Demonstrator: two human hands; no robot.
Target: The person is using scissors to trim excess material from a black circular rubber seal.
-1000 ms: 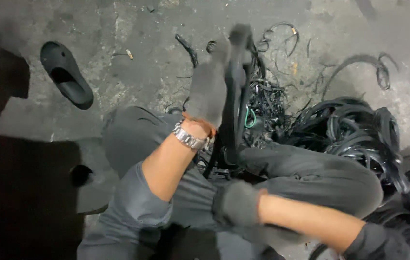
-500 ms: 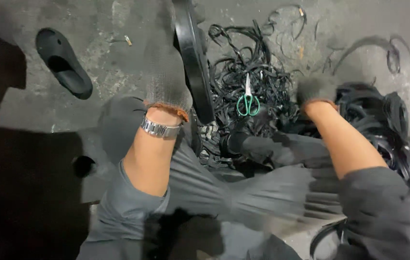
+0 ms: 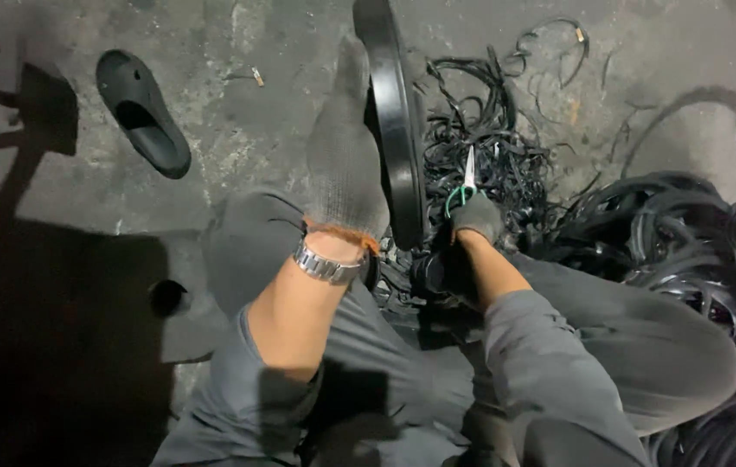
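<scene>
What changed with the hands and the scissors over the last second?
The right hand swung out from the lap to the pile of black strips and closed on the green-handled scissors. The left hand stayed against the black rubber ring. The sandal did not move.

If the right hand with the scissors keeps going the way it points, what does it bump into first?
Probably the tangle of black strips just beyond the scissors held in the right hand; depth is hard to judge.
</scene>
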